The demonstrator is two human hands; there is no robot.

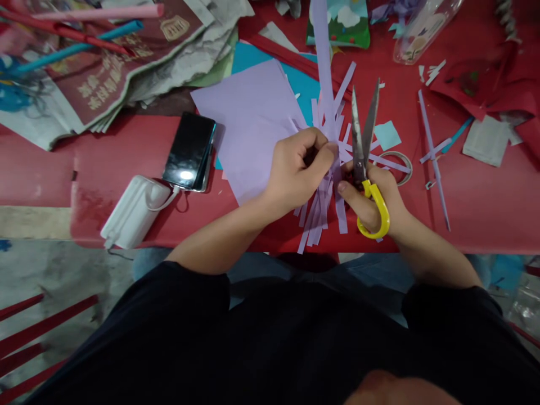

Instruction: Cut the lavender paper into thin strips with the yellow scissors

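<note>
My left hand (pixel 301 163) pinches a long purple paper strip (pixel 323 73) between thumb and fingers; the strip runs from the top edge of the view down past my hand. In my right hand (pixel 375 197) is a pair of scissors (pixel 373 205) with yellow handles, my thumb in one loop. Its blades are parted and point away from me, just right of the strip. Under both hands lies a loose pile of cut purple strips (pixel 314 225). Left of them, purple paper sheets (pixel 253 118) rest partly over blue paper (pixel 248 59).
A phone (pixel 189 149) and a white power bank (pixel 135 211), joined by a cable, lie on the red table (pixel 476 208) at left. Behind them are crumpled newspapers (pixel 113 73). A tape roll (pixel 407 169), a light blue paper square (pixel 388 135) and crossed purple strips (pixel 432 152) lie right.
</note>
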